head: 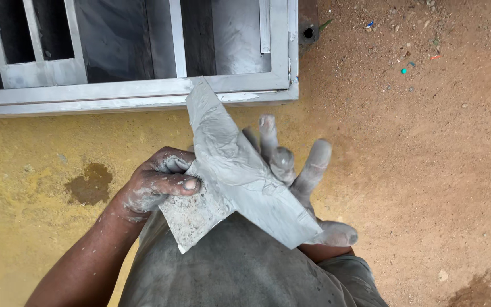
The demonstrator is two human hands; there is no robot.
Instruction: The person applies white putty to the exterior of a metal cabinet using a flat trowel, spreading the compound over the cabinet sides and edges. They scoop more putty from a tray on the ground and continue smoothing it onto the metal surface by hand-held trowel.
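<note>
While you look straight down, your left hand (154, 185) is curled shut around the lower left edge of a grey sheet of sandpaper (234, 176), thumb lying across the top of it, fingers tucked under. Sheet is creased and coated in grey dust, folded so a rough speckled face shows at the bottom left and a smoother grey face runs diagonally up to a point. That upper point overlaps the bottom rail of a grey metal window frame (143, 88) in the view; touching or just above it, cannot tell. Your right hand (296, 182) sits under the sheet, open and flat, fingers spread and pointing up past its right edge, thumb sticking out at the lower right corner; it backs the sheet rather than gripping it. Both hands are caked in grey dust. Sheet is held above your lap, over grey dusty trousers (240, 273). Frame lies flat on the ground at the top left, with bars and dark panels inside. Yellowish ground (41, 148) sits left with a dark wet stain (89, 183); reddish dirt (427, 142) sits right with small bits of litter.
</note>
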